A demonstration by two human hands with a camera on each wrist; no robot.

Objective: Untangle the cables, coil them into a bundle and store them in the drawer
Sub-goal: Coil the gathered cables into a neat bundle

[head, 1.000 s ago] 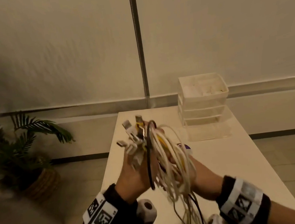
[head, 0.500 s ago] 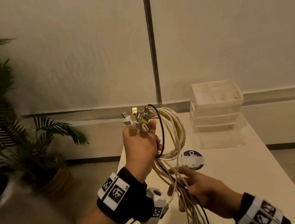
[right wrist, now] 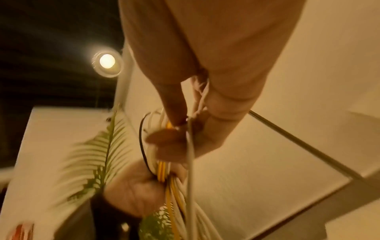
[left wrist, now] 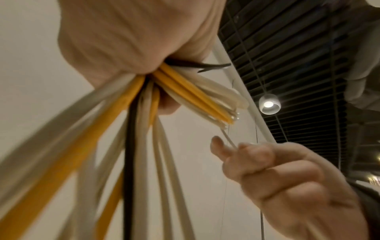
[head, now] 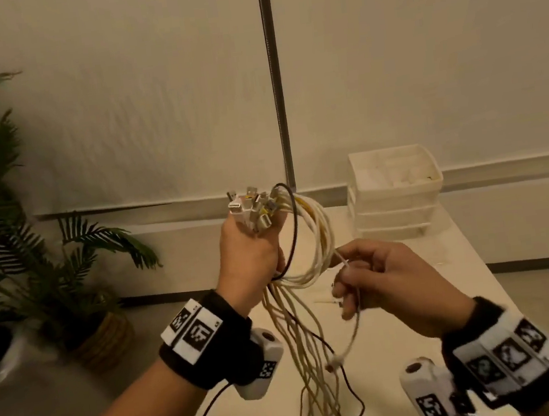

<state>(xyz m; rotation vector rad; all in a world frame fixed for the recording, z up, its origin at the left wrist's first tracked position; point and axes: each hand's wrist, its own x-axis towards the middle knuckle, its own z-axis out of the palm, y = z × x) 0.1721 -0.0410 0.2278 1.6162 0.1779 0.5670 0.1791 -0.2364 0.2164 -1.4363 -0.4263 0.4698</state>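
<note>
My left hand [head: 249,255] is raised over the table's left edge and grips a bundle of white, yellow and black cables [head: 314,237]. Their plugs [head: 254,206] stick up out of the fist, a loop curves out to the right, and loose ends hang down towards the table. From below, the cables [left wrist: 144,100] fan out of the fist. My right hand [head: 377,281] is just right of the loop and pinches one thin white cable [head: 355,315], which hangs down to a small plug. The white drawer unit [head: 396,194] stands at the table's far end.
The white table [head: 415,311] runs away from me on the right. A potted palm [head: 33,269] stands on the floor to the left. A thin metal pole [head: 275,88] rises along the wall behind the table.
My right hand has risen from the hanging strands below the left fist to beside the loop, and now pinches a single white cable. The left hand keeps its grip.
</note>
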